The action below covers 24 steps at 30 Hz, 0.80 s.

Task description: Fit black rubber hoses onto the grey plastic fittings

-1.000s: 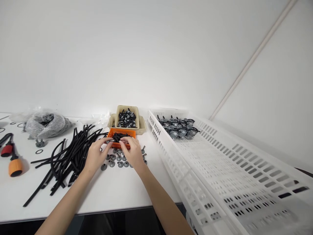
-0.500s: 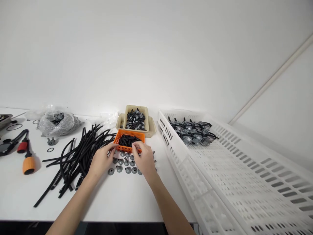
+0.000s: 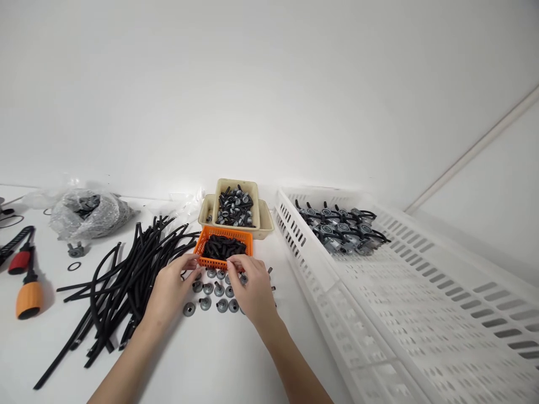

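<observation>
My left hand is at the left front corner of an orange plastic basket. Its thumb and fingers are apart, and the fingertips seem to touch the rim. At the basket's front right, my right hand has its fingertips closed together by the rim; whatever they may pinch is hidden. Short black tube pieces fill the basket. In rows in front of it stand several small grey round fittings with stems, some partly covered by my right hand.
Long black tubes lie heaped on the left. Behind the basket are stacked cream trays with small parts. A large white perforated crate holds grey assemblies at right. Orange and red-handled tools and a bubble-wrap bag are further left.
The view has shifted slightly and come a little closer. Both hands stay at the basket's front; their fingers have barely moved.
</observation>
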### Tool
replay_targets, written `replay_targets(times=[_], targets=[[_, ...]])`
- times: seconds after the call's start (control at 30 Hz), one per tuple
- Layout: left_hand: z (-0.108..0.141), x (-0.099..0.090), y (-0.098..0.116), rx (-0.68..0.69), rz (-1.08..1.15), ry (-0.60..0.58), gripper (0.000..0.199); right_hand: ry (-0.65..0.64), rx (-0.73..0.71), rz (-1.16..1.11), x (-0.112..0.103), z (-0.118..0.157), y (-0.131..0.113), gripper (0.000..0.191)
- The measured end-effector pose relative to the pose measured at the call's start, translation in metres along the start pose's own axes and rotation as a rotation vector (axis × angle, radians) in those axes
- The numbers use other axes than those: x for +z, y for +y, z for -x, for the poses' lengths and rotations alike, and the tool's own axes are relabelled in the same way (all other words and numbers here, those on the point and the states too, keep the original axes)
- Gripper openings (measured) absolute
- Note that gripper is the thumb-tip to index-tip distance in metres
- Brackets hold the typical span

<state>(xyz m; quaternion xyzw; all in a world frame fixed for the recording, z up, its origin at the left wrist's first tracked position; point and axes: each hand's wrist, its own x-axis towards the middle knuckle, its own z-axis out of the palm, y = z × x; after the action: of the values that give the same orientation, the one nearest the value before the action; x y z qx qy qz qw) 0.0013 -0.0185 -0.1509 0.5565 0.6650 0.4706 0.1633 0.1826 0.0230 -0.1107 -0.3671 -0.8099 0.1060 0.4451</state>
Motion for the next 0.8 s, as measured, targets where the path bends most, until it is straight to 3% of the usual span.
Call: replay_targets(times=[0.43,0.8], targets=[[0.0072,0.0003,-0.0005,0.041,-0.083,-0.049,0.027,0.045,0.021,0.066,-0.0091,0.0009,0.002,0.012],[0.0071,0.0022,-0.0024,0.043,-0.061,-0.053,0.024,-0.046,0.078,0.065,-0.0073,0.0016,-0.0006,0.014]])
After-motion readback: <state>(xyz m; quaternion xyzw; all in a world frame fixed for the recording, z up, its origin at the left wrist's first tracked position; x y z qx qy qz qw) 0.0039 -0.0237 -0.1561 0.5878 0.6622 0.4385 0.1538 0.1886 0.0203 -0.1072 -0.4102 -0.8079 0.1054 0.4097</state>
